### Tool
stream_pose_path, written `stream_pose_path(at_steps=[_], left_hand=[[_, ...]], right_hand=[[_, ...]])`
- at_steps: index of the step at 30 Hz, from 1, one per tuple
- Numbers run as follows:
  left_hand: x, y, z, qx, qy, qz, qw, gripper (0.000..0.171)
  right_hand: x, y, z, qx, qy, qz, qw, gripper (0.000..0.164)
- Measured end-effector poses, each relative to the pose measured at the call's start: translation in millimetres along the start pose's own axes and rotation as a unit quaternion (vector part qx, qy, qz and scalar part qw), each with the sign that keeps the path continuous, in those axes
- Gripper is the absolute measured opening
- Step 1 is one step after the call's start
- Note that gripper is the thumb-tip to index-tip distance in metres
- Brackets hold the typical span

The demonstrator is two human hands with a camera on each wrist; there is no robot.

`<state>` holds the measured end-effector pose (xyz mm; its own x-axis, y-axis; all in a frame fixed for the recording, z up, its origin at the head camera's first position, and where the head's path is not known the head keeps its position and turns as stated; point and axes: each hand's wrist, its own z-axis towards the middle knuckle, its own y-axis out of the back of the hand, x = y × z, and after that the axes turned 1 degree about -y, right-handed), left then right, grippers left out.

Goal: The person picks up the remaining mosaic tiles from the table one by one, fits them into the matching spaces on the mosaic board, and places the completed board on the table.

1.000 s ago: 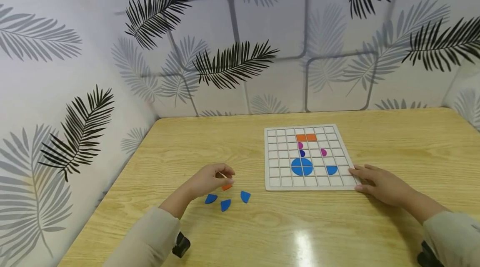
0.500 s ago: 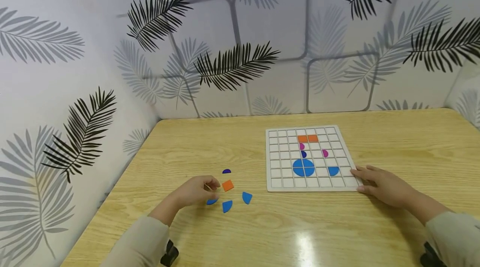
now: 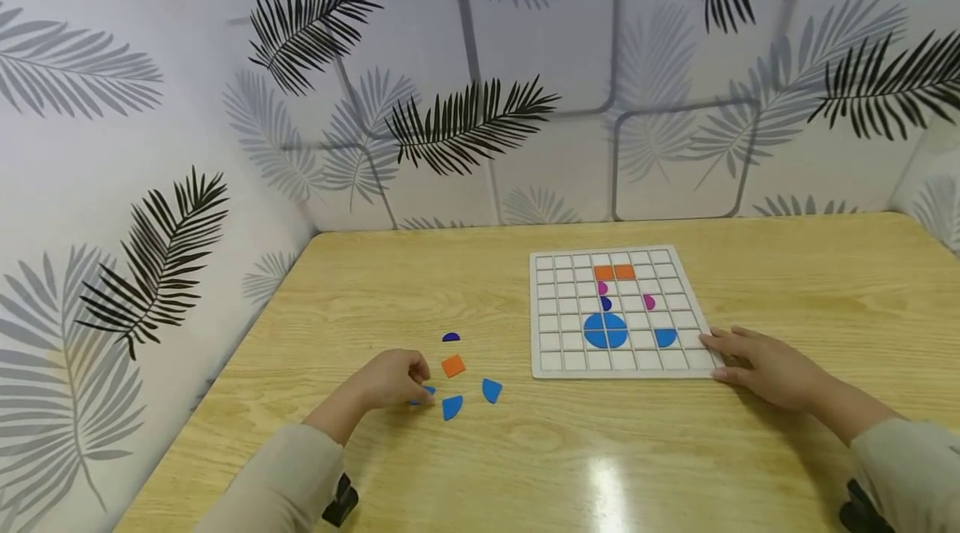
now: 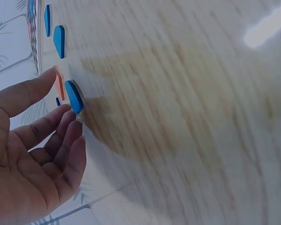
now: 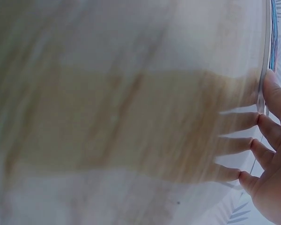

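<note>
My left hand [image 3: 392, 379] is low over the table at a blue quarter-circle tile [image 4: 74, 96], which it partly covers in the head view. In the left wrist view, thumb and forefinger are spread apart, with the forefinger's tip right at the tile's end. Beside it lie an orange square tile [image 3: 453, 366], a dark blue half-circle tile [image 3: 451, 337] and two more blue quarter-circle tiles, one nearer [image 3: 452, 407] and one farther right [image 3: 491, 390]. My right hand [image 3: 765, 368] rests at the near right corner of a white grid board [image 3: 536, 316], fingers extended and touching its edge.
The board bears two orange squares [image 3: 614, 272], a blue circle of quarter tiles [image 3: 605, 331], a single blue quarter tile [image 3: 665, 337], two magenta half-circles [image 3: 649, 301] and a dark blue one [image 3: 606, 304]. A leaf-patterned wall [image 3: 540, 158] borders the wooden table [image 3: 420, 283].
My left hand has moved left and nearer, off the orange square and dark blue half-circle, to the leftmost blue quarter tile. My right hand has stayed at the board's corner.
</note>
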<state>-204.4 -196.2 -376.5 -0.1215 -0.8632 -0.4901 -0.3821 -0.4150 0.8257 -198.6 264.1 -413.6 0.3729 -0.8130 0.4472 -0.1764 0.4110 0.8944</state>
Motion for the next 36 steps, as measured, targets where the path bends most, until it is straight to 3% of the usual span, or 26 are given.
stream_pose_path(at_steps=[15, 26, 36], left_hand=[[4.5, -3.6, -4.8, -0.02, 0.004, 0.064, 0.9977, 0.021], [0.0, -2.9, -7.8, -0.074, 0.013, 0.12, 0.99, 0.023], [4.1, -6.5, -4.5, -0.059, 0.014, 0.089, 0.9941, 0.022]], right_hand=[[0.7, 0.7, 0.7, -0.003, 0.003, -0.002, 1.0, 0.056], [0.8, 0.0, 0.1, 0.004, -0.002, 0.017, 1.0, 0.057], [-1.9, -1.6, 1.6, 0.001, 0.0, 0.016, 1.0, 0.058]])
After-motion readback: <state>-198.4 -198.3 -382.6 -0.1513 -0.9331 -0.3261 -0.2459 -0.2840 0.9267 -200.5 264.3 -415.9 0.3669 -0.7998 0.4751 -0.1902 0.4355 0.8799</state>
